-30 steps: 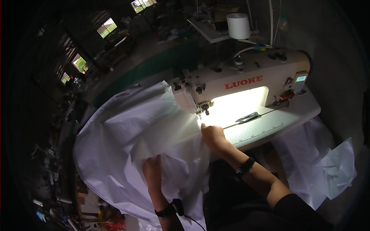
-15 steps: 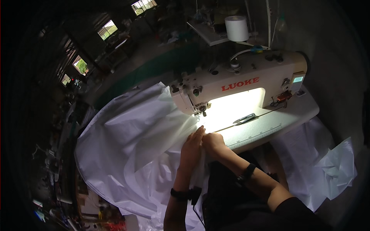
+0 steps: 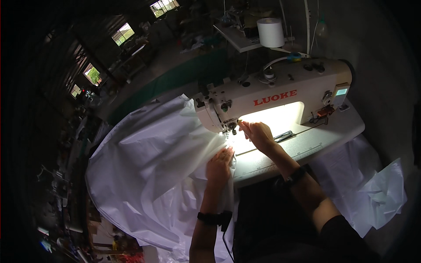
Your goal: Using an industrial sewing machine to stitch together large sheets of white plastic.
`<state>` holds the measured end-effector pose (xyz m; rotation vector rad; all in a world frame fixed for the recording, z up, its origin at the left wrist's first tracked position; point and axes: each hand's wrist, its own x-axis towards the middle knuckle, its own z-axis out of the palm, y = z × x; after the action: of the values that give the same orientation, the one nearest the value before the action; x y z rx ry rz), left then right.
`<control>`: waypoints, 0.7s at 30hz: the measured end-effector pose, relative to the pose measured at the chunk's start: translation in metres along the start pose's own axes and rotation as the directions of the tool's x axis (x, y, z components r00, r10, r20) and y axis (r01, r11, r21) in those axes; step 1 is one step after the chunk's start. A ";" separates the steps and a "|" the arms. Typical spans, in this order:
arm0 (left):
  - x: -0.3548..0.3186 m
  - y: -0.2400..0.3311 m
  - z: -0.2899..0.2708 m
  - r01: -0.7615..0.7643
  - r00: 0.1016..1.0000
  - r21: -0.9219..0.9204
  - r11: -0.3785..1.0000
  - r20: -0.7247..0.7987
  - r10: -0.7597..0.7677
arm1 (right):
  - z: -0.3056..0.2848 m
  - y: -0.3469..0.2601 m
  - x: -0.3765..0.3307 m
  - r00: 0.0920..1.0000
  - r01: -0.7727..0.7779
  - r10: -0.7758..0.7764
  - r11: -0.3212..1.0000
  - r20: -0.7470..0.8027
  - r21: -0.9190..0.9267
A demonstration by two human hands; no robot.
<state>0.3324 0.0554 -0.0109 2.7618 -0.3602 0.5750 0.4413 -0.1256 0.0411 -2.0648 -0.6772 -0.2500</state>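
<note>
Likely seam setup: my left hand (image 3: 219, 164) on white sheet (image 3: 149, 147), right hand (image 3: 258, 133) at sewing machine (image 3: 274, 98), 8 o'clock; can't tell either grip; next needs steadying.

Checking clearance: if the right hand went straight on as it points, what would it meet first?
Right hand: likely the sewing machine's head, around its dark knobs. It may be touching there now; depth is unclear.

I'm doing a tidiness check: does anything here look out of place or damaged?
Nothing visibly spilled or damaged. Loose thread snips lie on the sewing machine's bed beside the right hand, possibly in its way.
</note>
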 end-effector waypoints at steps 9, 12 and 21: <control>-0.009 0.013 0.000 0.087 0.995 -0.115 0.990 0.063 -0.080 | 0.004 0.006 -0.002 0.998 0.004 -0.006 0.999 -0.064 -0.034; -0.011 0.013 -0.001 0.093 0.995 -0.117 0.989 0.043 -0.088 | 0.004 0.005 -0.008 0.999 0.028 -0.031 0.994 -0.030 -0.103; -0.029 0.027 -0.013 0.075 0.997 -0.141 0.987 0.015 -0.074 | 0.021 0.001 -0.078 0.989 0.132 -0.106 0.953 0.107 -0.272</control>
<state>0.2937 0.0402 -0.0056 2.6307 -0.2871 0.4982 0.3757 -0.1374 -0.0043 -2.3180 -0.8654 -0.3375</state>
